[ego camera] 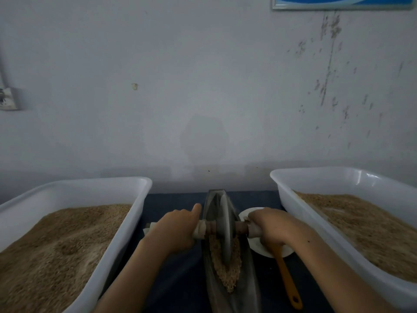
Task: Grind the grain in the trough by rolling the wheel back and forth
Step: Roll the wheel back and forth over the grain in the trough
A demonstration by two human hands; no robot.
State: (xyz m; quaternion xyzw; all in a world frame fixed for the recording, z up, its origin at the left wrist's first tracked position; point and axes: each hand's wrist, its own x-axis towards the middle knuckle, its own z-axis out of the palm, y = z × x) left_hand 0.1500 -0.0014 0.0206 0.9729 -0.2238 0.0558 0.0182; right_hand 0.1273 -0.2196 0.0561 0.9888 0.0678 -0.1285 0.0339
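A narrow grey metal trough (pixel 246 297) runs away from me at the centre of the dark table. A thin grey wheel (pixel 224 227) stands upright in it on a wooden axle. Tan grain (pixel 225 274) lies in the trough's near half, around the wheel's lower edge. My left hand (pixel 178 229) is closed around the axle's left handle, forefinger stretched forward. My right hand (pixel 268 227) is wrapped around the right handle. The wheel sits toward the trough's middle and far part.
Two large white tubs of tan grain flank the trough, one on the left (pixel 126 224) and one on the right (pixel 316 227). A white bowl (pixel 259 249) and an orange-handled tool (pixel 287 281) lie just right of the trough. A grey wall stands close behind.
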